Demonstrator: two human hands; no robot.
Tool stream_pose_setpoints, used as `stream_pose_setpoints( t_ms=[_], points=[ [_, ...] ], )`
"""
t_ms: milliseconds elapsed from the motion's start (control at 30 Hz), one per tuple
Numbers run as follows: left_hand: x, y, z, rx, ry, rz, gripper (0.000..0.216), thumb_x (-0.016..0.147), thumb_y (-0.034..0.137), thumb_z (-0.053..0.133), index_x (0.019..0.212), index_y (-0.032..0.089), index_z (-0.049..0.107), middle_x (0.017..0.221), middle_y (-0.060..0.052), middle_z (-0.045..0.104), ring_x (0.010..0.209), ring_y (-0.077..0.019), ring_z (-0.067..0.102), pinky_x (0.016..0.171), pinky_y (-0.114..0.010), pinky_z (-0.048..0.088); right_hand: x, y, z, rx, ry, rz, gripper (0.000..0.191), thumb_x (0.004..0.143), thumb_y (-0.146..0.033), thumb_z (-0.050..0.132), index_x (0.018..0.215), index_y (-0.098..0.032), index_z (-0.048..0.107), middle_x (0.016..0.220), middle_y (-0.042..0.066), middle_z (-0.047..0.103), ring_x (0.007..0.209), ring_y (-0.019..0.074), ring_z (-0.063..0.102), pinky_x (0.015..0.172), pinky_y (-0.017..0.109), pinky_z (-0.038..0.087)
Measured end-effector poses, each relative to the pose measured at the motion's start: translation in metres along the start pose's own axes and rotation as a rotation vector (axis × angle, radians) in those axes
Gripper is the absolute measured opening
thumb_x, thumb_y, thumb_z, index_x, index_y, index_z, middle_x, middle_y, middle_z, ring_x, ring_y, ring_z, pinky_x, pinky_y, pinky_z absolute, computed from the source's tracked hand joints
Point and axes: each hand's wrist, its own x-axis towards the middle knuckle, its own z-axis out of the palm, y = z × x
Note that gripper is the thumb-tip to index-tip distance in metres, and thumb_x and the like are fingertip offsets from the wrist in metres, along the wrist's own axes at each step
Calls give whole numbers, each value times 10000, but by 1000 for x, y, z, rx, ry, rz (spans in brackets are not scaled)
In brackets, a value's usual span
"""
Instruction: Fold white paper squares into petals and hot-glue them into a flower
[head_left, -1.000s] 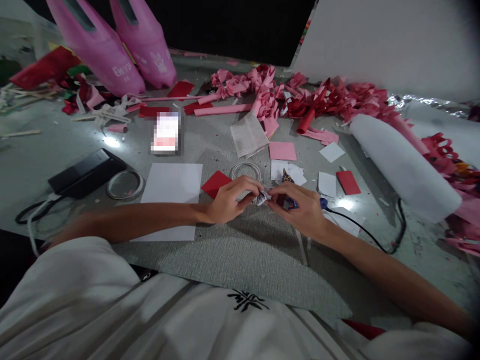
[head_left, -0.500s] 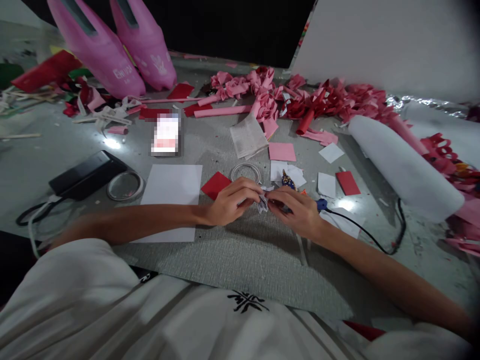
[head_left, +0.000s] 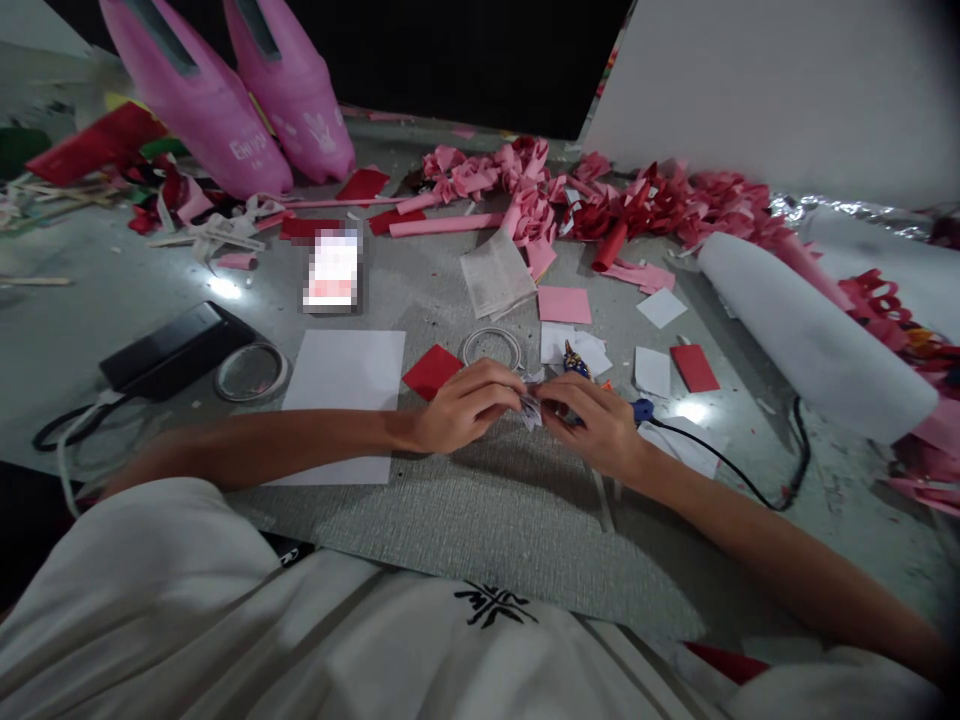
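Between my hands is a small folded piece of white paper (head_left: 531,412), pinched from both sides above the table. My left hand (head_left: 471,405) is closed on its left edge, and my right hand (head_left: 592,420) grips its right side; the fingers cover part of it. Just behind my right hand a dark blue and gold glue gun (head_left: 576,362) pokes out, its black cord (head_left: 720,455) running off to the right. A red paper square (head_left: 433,372) lies left of my left hand, beside a roll of clear tape (head_left: 491,349). Under my left forearm rests a white sheet (head_left: 345,370).
Pink and red paper flowers (head_left: 525,190) line the back. Two pink bottle-shaped pieces (head_left: 289,90) stand at back left, near a phone (head_left: 331,268). A black adapter (head_left: 176,345) and another tape roll (head_left: 251,372) lie left. At right is a large white paper roll (head_left: 814,335).
The folded white paper has turned and shifted slightly between my fingers. Both hands stay in nearly the same place.
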Motion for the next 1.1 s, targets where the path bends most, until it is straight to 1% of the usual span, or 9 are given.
stream_pose_setpoints(
  t_ms=[133, 233, 333, 400, 500, 600, 733, 900, 1100],
  points=[
    [-4, -1, 4, -50, 16, -52, 223, 967, 88, 641, 1155, 207, 621, 1069, -71, 708, 1012, -168, 696, 883, -317, 600, 1, -4, -1, 98, 10, 87, 171, 974, -137, 594, 1107, -225, 656, 947, 51, 725, 816, 161, 700, 698, 288, 591],
    [-6, -3, 7, -100, 83, -156, 456, 922, 202, 752, 1328, 205, 544, 1184, -104, 688, 1128, -205, 683, 941, -346, 597, 4, -8, -4, 261, 27, 361, 36, 964, -214, 645, 994, -209, 666, 840, 26, 674, 690, 137, 635, 603, 270, 535],
    [-6, -4, 7, -131, 52, -267, 616, 885, 302, 805, 1410, 219, 494, 1298, -132, 649, 1162, -231, 670, 947, -364, 597, 9, -9, -5, 534, -4, 632, 139, 956, -328, 685, 911, -202, 647, 718, -7, 619, 586, 121, 580, 521, 258, 489],
    [-4, -4, 6, -132, 4, -318, 596, 903, 319, 787, 1417, 226, 500, 1288, -125, 662, 1116, -221, 684, 929, -359, 599, 11, -8, -4, 719, -5, 719, 182, 943, -371, 704, 920, -201, 641, 685, -19, 618, 554, 119, 573, 494, 255, 491],
    [0, -3, 4, -133, -31, -314, 501, 930, 307, 756, 1375, 222, 542, 1226, -108, 684, 1039, -197, 697, 886, -337, 603, 14, -5, -2, 859, 4, 761, 228, 897, -397, 756, 917, -199, 645, 679, -19, 634, 569, 126, 595, 489, 257, 514],
    [1, -3, 4, -162, -11, -297, 433, 939, 266, 742, 1335, 218, 575, 1227, -107, 665, 1040, -188, 684, 879, -327, 606, 15, -4, -2, 877, 14, 766, 252, 867, -403, 784, 918, -197, 649, 693, -15, 642, 575, 129, 610, 476, 257, 524],
    [-1, -4, 7, -166, 65, -319, 435, 928, 215, 736, 1333, 225, 579, 1255, -109, 630, 1093, -197, 655, 890, -342, 604, 15, -3, -4, 800, 18, 742, 257, 880, -374, 768, 1030, -202, 648, 796, 7, 680, 623, 142, 662, 487, 263, 548],
    [-3, -6, 7, -93, 87, -306, 465, 907, 174, 729, 1342, 218, 571, 1243, -108, 625, 979, -176, 635, 848, -352, 581, 13, -1, -3, 675, -17, 723, 262, 894, -342, 745, 1094, -205, 647, 921, 36, 696, 693, 151, 697, 543, 273, 576],
    [-5, -8, 10, -181, 104, -369, 528, 906, 283, 765, 1376, 231, 529, 1335, -137, 581, 1021, -185, 656, 881, -353, 587, 10, 3, 1, 653, 16, 738, 212, 906, -356, 728, 1048, -220, 649, 853, 19, 693, 681, 156, 694, 576, 290, 591]
  ],
)
